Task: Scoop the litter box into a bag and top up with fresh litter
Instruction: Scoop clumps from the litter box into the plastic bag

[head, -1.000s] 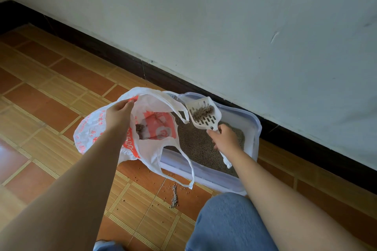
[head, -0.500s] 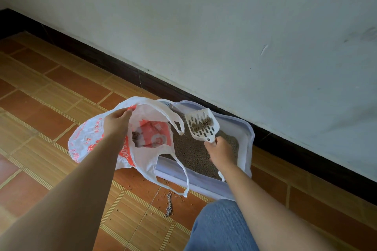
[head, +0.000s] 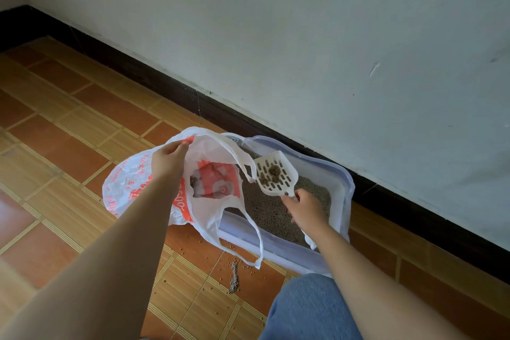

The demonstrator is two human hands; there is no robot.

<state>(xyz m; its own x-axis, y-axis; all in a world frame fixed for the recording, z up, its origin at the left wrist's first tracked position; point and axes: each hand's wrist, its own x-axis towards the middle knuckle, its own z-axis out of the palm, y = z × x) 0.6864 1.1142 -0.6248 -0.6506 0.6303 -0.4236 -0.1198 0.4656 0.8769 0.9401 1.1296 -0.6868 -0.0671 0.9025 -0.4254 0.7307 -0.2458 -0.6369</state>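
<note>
Scoop in closed right hand grip, now nearer bag in left hand pinch

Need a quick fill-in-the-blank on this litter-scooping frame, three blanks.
The left hand holds the plastic ____ open.
The right hand grips the slotted ____, which carries clumps.
Spilled litter pellets lie on the tiled ____ by the litter box.
Missing: bag; scoop; floor.
</note>
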